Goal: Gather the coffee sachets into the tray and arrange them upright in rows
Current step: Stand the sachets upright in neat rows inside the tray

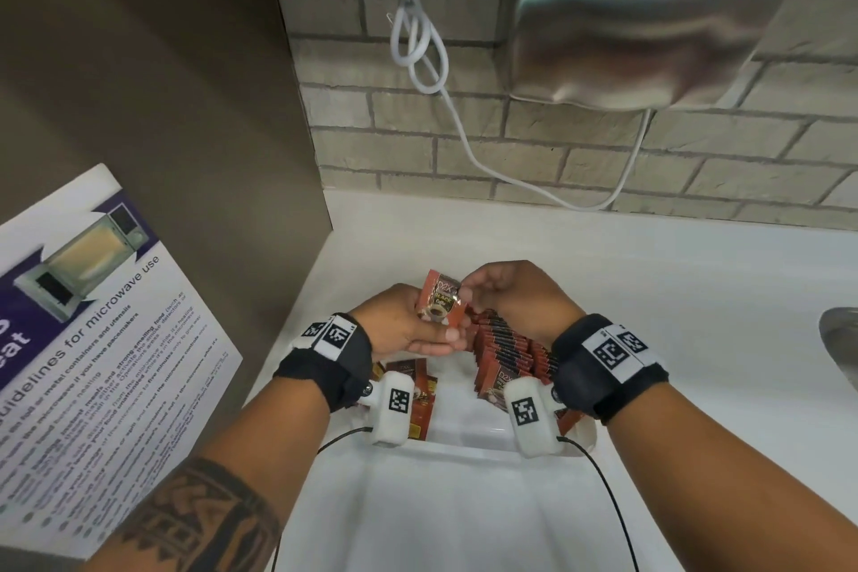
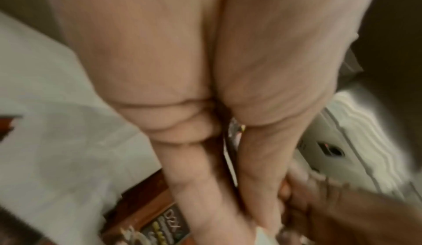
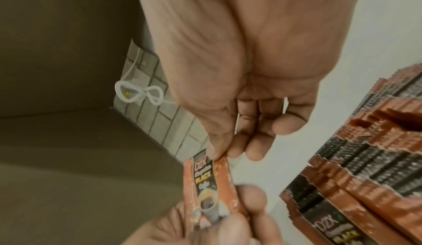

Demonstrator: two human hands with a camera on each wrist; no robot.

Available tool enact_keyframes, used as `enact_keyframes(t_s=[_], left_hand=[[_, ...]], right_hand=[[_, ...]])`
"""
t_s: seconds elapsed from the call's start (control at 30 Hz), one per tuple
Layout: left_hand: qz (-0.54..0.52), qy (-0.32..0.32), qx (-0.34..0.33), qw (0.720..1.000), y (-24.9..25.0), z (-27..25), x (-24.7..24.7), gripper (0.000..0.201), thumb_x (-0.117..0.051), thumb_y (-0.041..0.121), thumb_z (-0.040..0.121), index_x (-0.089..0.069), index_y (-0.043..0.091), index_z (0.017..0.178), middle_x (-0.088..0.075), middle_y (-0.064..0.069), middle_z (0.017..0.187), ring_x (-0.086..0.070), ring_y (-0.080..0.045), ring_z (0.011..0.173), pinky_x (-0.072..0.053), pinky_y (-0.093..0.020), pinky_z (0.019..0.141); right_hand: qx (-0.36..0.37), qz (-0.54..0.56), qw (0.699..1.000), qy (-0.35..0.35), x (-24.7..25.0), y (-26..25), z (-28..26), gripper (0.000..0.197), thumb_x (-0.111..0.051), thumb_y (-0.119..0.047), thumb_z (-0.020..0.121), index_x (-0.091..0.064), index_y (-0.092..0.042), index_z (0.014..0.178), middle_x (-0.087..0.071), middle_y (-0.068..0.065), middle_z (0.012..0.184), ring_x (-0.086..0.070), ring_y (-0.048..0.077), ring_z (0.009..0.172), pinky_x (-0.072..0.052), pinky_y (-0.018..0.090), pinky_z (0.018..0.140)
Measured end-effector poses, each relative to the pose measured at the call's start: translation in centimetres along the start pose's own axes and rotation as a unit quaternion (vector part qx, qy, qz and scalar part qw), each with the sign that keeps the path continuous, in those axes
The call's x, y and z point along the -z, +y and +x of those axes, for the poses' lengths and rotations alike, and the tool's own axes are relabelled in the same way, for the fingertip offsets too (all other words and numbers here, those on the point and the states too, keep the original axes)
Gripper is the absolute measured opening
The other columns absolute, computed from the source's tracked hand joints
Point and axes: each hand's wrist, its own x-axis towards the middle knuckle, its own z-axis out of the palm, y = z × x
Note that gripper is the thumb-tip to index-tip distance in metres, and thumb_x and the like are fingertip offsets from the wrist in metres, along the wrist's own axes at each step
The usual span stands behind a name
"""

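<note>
Between both hands: sachet, prob. pinched.

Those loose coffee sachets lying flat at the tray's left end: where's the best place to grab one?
Probably by a short sealed edge, from above. The loose sachets lie flat on the tray floor, so pinching an edge should lift one upright, as the left hand holds its sachet.

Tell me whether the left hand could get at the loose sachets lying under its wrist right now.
Probably not yet. The left hand holds a sachet that the right hand pinches at its top. The loose sachets lie uncovered in the tray; freeing the hand comes first.
</note>
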Motion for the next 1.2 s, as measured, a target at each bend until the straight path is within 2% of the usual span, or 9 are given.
enact_keyframes(t_s=[0.23,0.4,0.43,0.5,0.57,0.67,0.83,0.97,1.2], left_hand=[[0.111,0.055,-0.016,0.992,0.2,-0.6,-0.4,0.026,-0.080,0.011,0.084,-0.072,-0.003,0.104,-0.078,-0.014,0.092,-0.077,-0.025,0.088,-0.062,-0.029,0.077],[0.133,0.126,0.033,0.983,-0.3,-0.6,-0.8,0.029,-0.084,0.025,0.082,-0.074,0.001,0.095,-0.078,-0.010,0.080,-0.076,-0.020,0.075,-0.061,-0.025,0.069],[0.197,0.141,0.060,0.968,-0.3,-0.6,-0.7,0.031,-0.084,0.033,0.081,-0.074,0.004,0.090,-0.076,-0.006,0.074,-0.073,-0.016,0.066,-0.059,-0.024,0.065],[0.380,0.169,0.120,0.902,-0.4,-0.5,-0.4,0.040,-0.080,0.050,0.080,-0.071,0.011,0.081,-0.072,0.000,0.069,-0.063,-0.012,0.058,-0.052,-0.024,0.062],[0.480,0.173,0.138,0.849,-0.7,-0.2,-0.2,0.040,-0.075,0.053,0.083,-0.070,0.014,0.091,-0.073,-0.001,0.088,-0.064,-0.016,0.074,-0.052,-0.026,0.071],[0.523,0.097,0.155,0.833,-0.9,0.6,-0.4,0.030,-0.064,0.040,0.092,-0.077,0.013,0.093,-0.074,-0.001,0.096,-0.066,-0.020,0.090,-0.054,-0.031,0.083],[0.555,-0.001,0.153,0.817,-1.4,2.3,-1.9,0.040,-0.055,0.028,0.096,-0.065,0.009,0.129,-0.063,-0.012,0.133,-0.060,-0.029,0.119,-0.050,-0.038,0.101],[0.586,-0.028,0.154,0.795,-1.6,3.3,-2.6,0.044,-0.055,0.030,0.099,-0.057,0.008,0.137,-0.061,-0.012,0.134,-0.058,-0.029,0.120,-0.049,-0.036,0.100],[0.610,-0.067,0.155,0.775,-1.7,4.2,-2.6,0.044,-0.051,0.033,0.100,-0.058,0.012,0.138,-0.061,-0.012,0.134,-0.058,-0.029,0.120,-0.049,-0.039,0.103]], right_hand=[[0.035,-0.048,0.998,0.024,0.3,-1.4,-0.2,0.007,-0.073,-0.024,0.090,-0.074,-0.017,0.092,-0.072,-0.005,0.081,-0.061,0.004,0.070,-0.043,0.015,0.064],[0.033,-0.107,0.993,0.039,0.0,-1.5,0.0,0.004,-0.073,-0.024,0.089,-0.076,-0.021,0.089,-0.071,-0.009,0.079,-0.061,0.002,0.072,-0.041,0.016,0.065],[0.030,-0.123,0.991,0.042,0.0,-1.4,0.1,0.005,-0.072,-0.023,0.089,-0.076,-0.021,0.088,-0.070,-0.011,0.079,-0.061,0.002,0.074,-0.041,0.015,0.065],[0.027,-0.162,0.985,0.047,-0.1,-1.2,0.3,0.007,-0.070,-0.022,0.089,-0.077,-0.021,0.088,-0.067,-0.014,0.080,-0.059,0.000,0.076,-0.039,0.013,0.064],[0.018,-0.197,0.979,0.051,-0.3,-0.9,0.5,0.009,-0.069,-0.023,0.088,-0.078,-0.024,0.087,-0.060,-0.017,0.082,-0.054,-0.001,0.076,-0.036,0.012,0.063],[-0.015,-0.224,0.974,0.043,-1.1,-0.1,1.0,0.016,-0.067,-0.021,0.081,-0.077,-0.031,0.074,-0.066,-0.013,0.077,-0.061,0.007,0.077,-0.049,0.025,0.070],[-0.058,-0.275,0.959,0.030,-2.4,0.4,1.7,0.018,-0.065,-0.019,0.079,-0.078,-0.029,0.072,-0.071,-0.011,0.077,-0.065,0.015,0.082,-0.055,0.034,0.082],[-0.074,-0.321,0.944,0.019,-3.1,0.8,2.1,0.016,-0.064,-0.024,0.081,-0.079,-0.029,0.077,-0.070,-0.006,0.089,-0.062,0.019,0.094,-0.055,0.037,0.087],[-0.075,-0.354,0.932,-0.006,-3.2,1.4,2.9,0.011,-0.068,-0.024,0.079,-0.078,-0.027,0.079,-0.069,-0.005,0.093,-0.061,0.021,0.096,-0.055,0.040,0.087]])
